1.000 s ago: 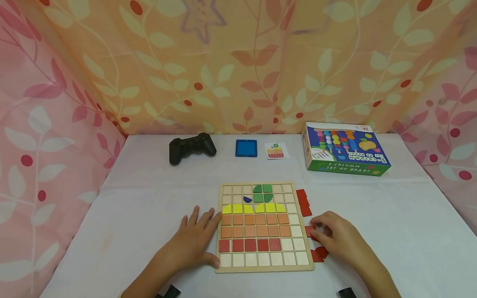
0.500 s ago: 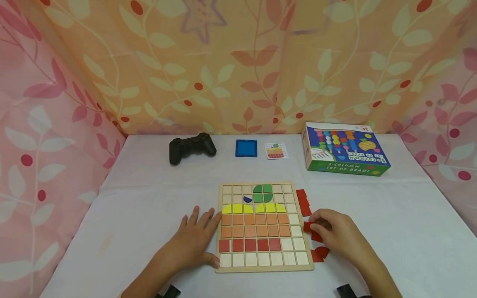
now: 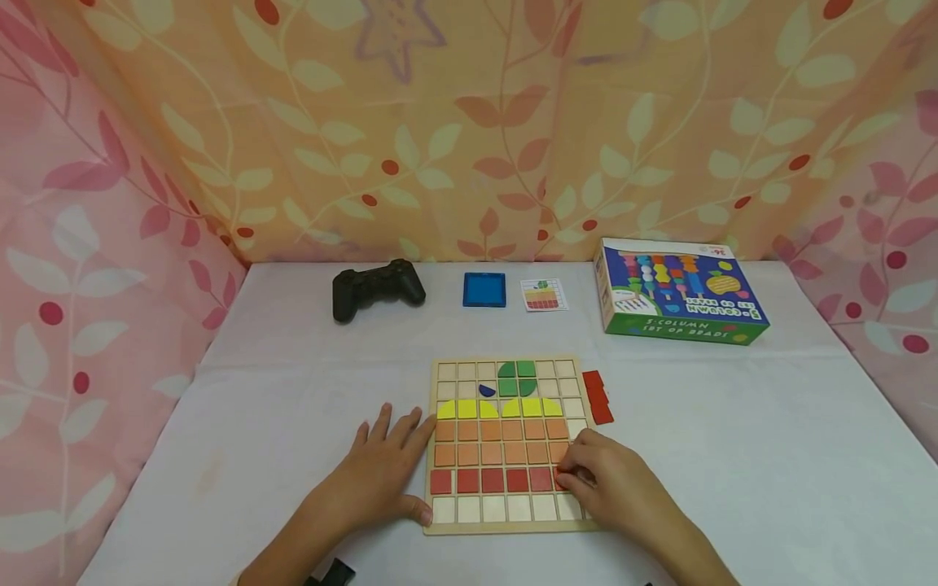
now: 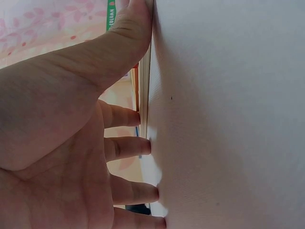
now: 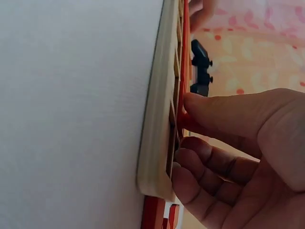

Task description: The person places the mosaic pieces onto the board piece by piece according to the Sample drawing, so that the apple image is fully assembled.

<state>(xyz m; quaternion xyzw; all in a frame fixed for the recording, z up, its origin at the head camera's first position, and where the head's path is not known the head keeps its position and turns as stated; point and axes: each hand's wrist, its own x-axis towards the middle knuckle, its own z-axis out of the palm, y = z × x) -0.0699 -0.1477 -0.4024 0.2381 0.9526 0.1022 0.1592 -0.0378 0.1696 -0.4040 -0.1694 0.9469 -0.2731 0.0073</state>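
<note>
A wooden grid board [image 3: 513, 528] lies on the white cloth, with green, yellow, orange and red tiles in its cells and a dark blue half-round piece [image 3: 487, 391] near the top. My left hand [image 3: 377, 468] rests along the board's left side, fingers spread, thumb at the lower corner; the left wrist view shows the fingertips down at the cloth beside the edge. Over the right end of the red row, my right hand [image 3: 611, 480] pinches a red tile [image 3: 560, 479] between thumb and fingers. That hand covers the board's lower right corner.
Loose red tiles [image 3: 597, 397] lie against the board's upper right edge. Along the back stand a black game controller [image 3: 377, 289], a blue square tray [image 3: 484, 290], a printed pattern card [image 3: 544, 295] and a bead-set box [image 3: 681, 285]. Patterned curtains [image 3: 469, 163] close off the back and sides.
My right hand has moved left from the loose red tiles onto the board, carrying one red tile to the red row. It now hides the lower loose tiles. The left hand has stayed put.
</note>
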